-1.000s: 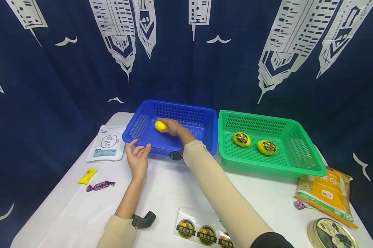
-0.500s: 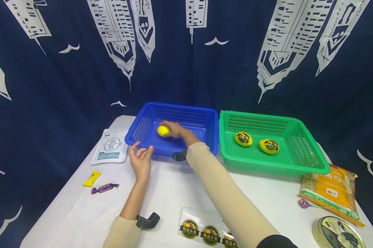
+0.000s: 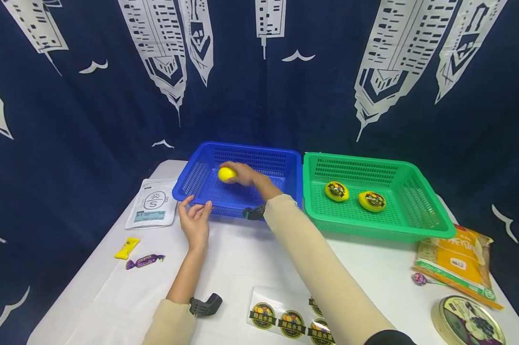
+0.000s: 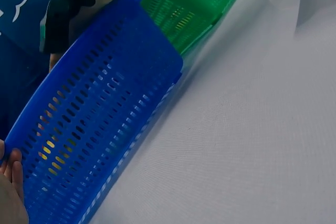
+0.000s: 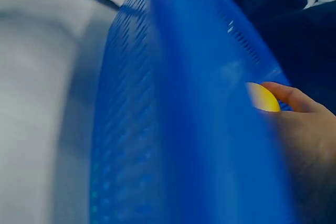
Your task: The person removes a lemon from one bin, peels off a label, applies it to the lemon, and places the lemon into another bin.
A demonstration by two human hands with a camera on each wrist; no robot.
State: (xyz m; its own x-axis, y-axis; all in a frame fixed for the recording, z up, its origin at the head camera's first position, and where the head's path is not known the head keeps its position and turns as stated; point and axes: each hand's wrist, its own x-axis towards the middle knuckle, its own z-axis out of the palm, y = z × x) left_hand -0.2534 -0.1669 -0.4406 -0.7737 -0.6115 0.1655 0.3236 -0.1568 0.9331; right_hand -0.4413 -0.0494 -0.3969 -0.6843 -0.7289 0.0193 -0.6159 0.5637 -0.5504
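Observation:
Inside the blue basket [image 3: 268,206], my right hand [image 3: 244,174] grips a yellow lemon [image 3: 227,174]; no sticker shows on its visible side. In the right wrist view the lemon [image 5: 264,97] peeks past the basket's wall beside the thumb. My left hand [image 3: 194,223] holds the basket's front rim near its left corner. From the left wrist, the left hand's fingers [image 4: 16,169] lie at the rim and against the slotted outer wall. Two lemons, one on the left [image 3: 337,191] and one on the right [image 3: 372,201], each with a black-and-gold sticker, lie in the green basket [image 3: 371,230].
A sheet of round stickers [image 3: 292,324] lies at the front, partly under my right sleeve. On the left are a white pouch [image 3: 153,203], a yellow wrapped candy [image 3: 127,248] and a purple one [image 3: 145,261]. An orange bag [image 3: 456,258], a lollipop [image 3: 420,279] and a round tin [image 3: 470,322] sit right.
My right hand and the lemon shift slightly within the blue basket. The left hand stays at the rim. The whole view shifts a little with the head.

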